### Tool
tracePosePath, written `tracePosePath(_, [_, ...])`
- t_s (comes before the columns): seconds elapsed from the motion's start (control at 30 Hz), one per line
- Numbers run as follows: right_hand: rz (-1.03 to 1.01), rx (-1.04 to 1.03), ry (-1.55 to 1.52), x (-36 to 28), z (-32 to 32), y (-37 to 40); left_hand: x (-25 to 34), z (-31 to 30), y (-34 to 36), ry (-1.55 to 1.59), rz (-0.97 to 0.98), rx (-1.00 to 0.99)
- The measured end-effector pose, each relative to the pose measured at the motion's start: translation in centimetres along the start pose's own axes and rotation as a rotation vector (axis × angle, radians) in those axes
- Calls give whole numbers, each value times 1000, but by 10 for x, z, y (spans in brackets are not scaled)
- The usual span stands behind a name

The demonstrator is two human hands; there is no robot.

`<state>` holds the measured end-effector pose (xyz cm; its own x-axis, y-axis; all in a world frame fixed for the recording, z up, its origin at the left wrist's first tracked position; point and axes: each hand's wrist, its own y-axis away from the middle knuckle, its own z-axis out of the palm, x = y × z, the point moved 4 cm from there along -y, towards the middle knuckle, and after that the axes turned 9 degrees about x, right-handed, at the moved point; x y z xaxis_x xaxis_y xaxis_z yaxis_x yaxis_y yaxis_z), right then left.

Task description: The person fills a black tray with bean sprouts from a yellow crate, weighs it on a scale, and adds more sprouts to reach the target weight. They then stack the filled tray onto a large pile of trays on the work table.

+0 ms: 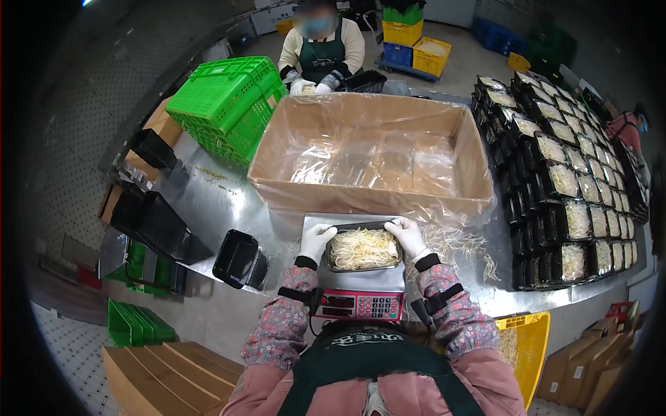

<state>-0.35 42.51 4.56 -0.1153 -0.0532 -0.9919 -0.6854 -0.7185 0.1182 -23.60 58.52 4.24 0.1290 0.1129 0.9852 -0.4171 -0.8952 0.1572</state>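
A black plastic tray of bean sprouts [364, 249] rests on the metal plate of a red digital scale [357, 305] in front of me. My left hand [318, 243], in a white glove, grips the tray's left end. At the opposite end, my right hand [409, 237], gloved the same way, has its fingers closed on the rim near the upper corner. Loose bean sprouts [461, 251] lie scattered on the metal table to the right of the scale.
Beyond the scale stands a plastic-lined cardboard box [368, 193]. Green crates [222, 97] and black trays [237, 260] are on the left. Stacked sprout packs [576, 218] fill the right side. Across the table is a co-worker [322, 52]. A yellow crate [534, 347] sits low at right.
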Motion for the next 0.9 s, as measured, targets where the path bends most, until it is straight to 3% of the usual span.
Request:
tracePosePath(0.2, [-79,67,-62,-1,1,6,4,3,7,60,46,86])
tracePosePath(0.27, [141,-36,83,-29,-5,25,18,-4,22,-44,100,126])
tracePosePath(0.3, [180,-112,176,-36,-12,34,21,-13,33,-138,-131,97])
tracePosePath(0.33, [230,-166,268,-37,-21,48,-1,-24,32,-158,-157,15])
tracePosePath(0.37, [329,-242,279,-34,-29,63,38,-11,70,125,-323,-87])
tracePosePath(0.4, [388,-338,208,-33,-32,77,-6,-27,62,101,-303,-162])
tracePosePath(0.43, [402,-358,69,-33,-32,90,4,-22,84,219,-389,-238])
tracePosePath(0.6, [277,-103,-200,-30,-27,111,16,-1,102,416,-298,-182])
tracePosePath(0.8, [194,-46,-281,-39,-46,150,67,30,86,358,-144,-294])
tracePosePath(0.87, [260,-98,-78,-82,-69,173,88,49,89,309,-182,-410])
tracePosePath(0.9, [55,-65,87,-78,-88,166,96,58,89,312,-173,-430])
